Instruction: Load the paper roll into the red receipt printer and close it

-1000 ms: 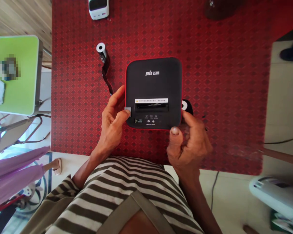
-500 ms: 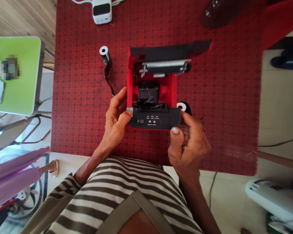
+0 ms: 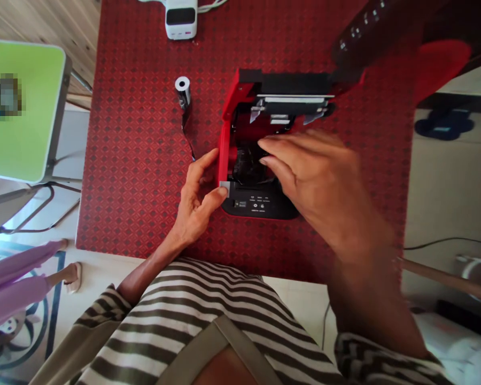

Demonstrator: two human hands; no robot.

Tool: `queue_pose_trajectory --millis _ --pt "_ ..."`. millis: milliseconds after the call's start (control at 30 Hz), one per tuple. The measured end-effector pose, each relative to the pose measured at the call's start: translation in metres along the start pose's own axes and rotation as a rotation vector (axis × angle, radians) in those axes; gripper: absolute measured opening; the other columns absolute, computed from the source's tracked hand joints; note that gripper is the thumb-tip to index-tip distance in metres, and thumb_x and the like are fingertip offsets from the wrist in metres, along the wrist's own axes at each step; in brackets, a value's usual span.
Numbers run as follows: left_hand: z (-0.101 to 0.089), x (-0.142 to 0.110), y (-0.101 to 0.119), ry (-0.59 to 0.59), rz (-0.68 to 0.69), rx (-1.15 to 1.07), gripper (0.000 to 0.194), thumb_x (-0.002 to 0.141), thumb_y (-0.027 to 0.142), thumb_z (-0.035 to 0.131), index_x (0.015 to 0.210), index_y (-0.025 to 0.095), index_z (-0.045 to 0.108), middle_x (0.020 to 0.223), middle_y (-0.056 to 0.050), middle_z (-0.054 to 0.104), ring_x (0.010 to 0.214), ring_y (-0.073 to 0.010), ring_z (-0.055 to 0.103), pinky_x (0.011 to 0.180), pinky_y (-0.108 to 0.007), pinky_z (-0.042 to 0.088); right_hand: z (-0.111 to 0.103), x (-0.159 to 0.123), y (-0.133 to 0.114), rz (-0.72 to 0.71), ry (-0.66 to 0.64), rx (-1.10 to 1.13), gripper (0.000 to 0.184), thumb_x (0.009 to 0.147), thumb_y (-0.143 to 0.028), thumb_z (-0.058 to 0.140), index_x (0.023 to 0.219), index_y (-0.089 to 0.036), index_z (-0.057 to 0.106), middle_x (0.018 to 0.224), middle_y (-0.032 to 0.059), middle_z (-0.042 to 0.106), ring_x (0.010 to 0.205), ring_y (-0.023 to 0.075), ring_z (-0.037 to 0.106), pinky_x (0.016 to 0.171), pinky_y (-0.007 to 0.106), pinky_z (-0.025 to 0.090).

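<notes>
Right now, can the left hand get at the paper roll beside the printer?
Probably yes. The left hand sits at the printer's front corner, with only the roll's trailing strip between it and the paper roll on the red mat. It must first release the grey tab.

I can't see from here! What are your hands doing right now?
Left hand: closed on the grey tab of the printer.
Right hand: open, above the printer, holding nothing.

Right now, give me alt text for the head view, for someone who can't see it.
A right hand reaches over an open red-and-black receipt printer; the left hand touches its grey tab. A roll stands on the red patterned cover.
</notes>
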State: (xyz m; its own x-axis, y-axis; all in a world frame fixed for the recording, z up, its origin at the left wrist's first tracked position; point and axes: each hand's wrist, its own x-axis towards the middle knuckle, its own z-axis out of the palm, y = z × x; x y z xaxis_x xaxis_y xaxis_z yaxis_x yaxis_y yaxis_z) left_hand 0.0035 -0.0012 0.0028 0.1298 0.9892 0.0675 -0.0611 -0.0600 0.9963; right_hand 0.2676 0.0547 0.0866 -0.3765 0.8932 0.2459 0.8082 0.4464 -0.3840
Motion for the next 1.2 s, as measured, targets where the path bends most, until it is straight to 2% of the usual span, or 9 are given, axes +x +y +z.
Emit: queue_pose_trajectory --millis 167,367,567,633,767,900,1033,1133,1200 --pt "0.002 -0.002 0.0 0.007 -0.013 -0.004 0.075 0.12 0.074 0.085 0.188 0.046 0.069 0.188 -0.009 0.074 0.171 -0.0442 0.07 0.144 -0.066 0.059 0.019 0.024 0.006 -0.061 -0.115 -0.068 0.005 0.119 -0.03 0.08 0.117 -0.03 0.085 0.119 0.01 0.094 0.128 0.0409 0.088 0.12 0.064 0.066" --pt "0.003 -0.002 -0.001 0.006 0.01 0.009 0.072 0.122 0.074 0.084 0.188 0.05 0.067 0.191 -0.006 0.071 0.175 -0.0441 0.068 0.145 -0.064 0.058 0.039 0.035 0.006 -0.006 -0.1 -0.015 0.018 0.122 -0.031 0.067 0.11 -0.029 0.08 0.115 0.0101 0.089 0.112 0.0347 0.086 0.102 0.05 0.066" --pt "0.001 -0.001 -0.001 0.005 0.035 0.035 0.069 0.123 0.073 0.083 0.187 0.05 0.069 0.188 -0.005 0.074 0.171 -0.0429 0.071 0.144 -0.063 0.059 0.053 0.046 0.007 0.024 -0.069 0.015 0.022 0.122 -0.035 0.067 0.104 -0.029 0.078 0.11 0.009 0.089 0.102 0.032 0.084 0.097 0.048 0.064" --pt "0.001 -0.001 -0.001 0.01 0.035 0.029 0.069 0.124 0.073 0.083 0.188 0.051 0.068 0.188 -0.005 0.073 0.172 -0.0428 0.071 0.144 -0.063 0.058 0.049 0.046 0.004 0.045 -0.042 0.017 0.023 0.121 -0.039 0.068 0.102 -0.029 0.076 0.109 0.009 0.089 0.103 0.0324 0.084 0.098 0.048 0.063" --pt "0.003 -0.001 0.0 0.011 0.027 0.036 0.07 0.123 0.074 0.082 0.188 0.049 0.068 0.188 -0.006 0.074 0.171 -0.0433 0.071 0.144 -0.064 0.059 0.027 0.042 -0.003 0.02 -0.11 0.026 0.017 0.116 -0.043 0.073 0.106 -0.029 0.076 0.108 0.0095 0.089 0.104 0.0326 0.082 0.093 0.045 0.062" --pt "0.004 0.0 0.002 0.021 0.033 0.034 0.07 0.123 0.075 0.081 0.186 0.049 0.069 0.186 -0.007 0.075 0.17 -0.0439 0.072 0.144 -0.066 0.06 0.012 0.037 -0.01 0.056 -0.095 0.008 0.013 0.115 -0.036 0.076 0.105 -0.029 0.074 0.107 0.0093 0.088 0.107 0.0332 0.083 0.097 0.047 0.062" --pt "0.004 0.0 0.003 0.029 0.019 0.032 0.071 0.122 0.076 0.083 0.185 0.047 0.07 0.183 -0.008 0.077 0.167 -0.0438 0.074 0.143 -0.065 0.063 0.001 0.026 -0.025 -0.012 -0.08 -0.071 0.005 0.114 -0.03 0.076 0.109 -0.029 0.077 0.113 0.01 0.09 0.115 0.0363 0.085 0.096 0.047 0.066" --pt "0.003 0.0 0.003 0.027 0.01 0.023 0.07 0.122 0.075 0.084 0.185 0.047 0.071 0.183 -0.008 0.077 0.166 -0.0433 0.076 0.143 -0.064 0.064 -0.021 0.011 -0.034 -0.097 -0.007 -0.145 0.007 0.115 -0.028 0.075 0.114 -0.028 0.083 0.113 0.0106 0.091 0.115 0.0385 0.088 0.091 0.05 0.07" --pt "0.003 0.0 0.0 0.025 0.012 0.017 0.07 0.122 0.075 0.084 0.185 0.047 0.071 0.185 -0.008 0.076 0.168 -0.0433 0.076 0.143 -0.064 0.065 -0.039 -0.002 -0.028 -0.084 0.102 -0.125 0.016 0.116 -0.04 0.082 0.124 -0.028 0.09 0.115 0.0099 0.094 0.107 0.0379 0.09 0.089 0.052 0.073"
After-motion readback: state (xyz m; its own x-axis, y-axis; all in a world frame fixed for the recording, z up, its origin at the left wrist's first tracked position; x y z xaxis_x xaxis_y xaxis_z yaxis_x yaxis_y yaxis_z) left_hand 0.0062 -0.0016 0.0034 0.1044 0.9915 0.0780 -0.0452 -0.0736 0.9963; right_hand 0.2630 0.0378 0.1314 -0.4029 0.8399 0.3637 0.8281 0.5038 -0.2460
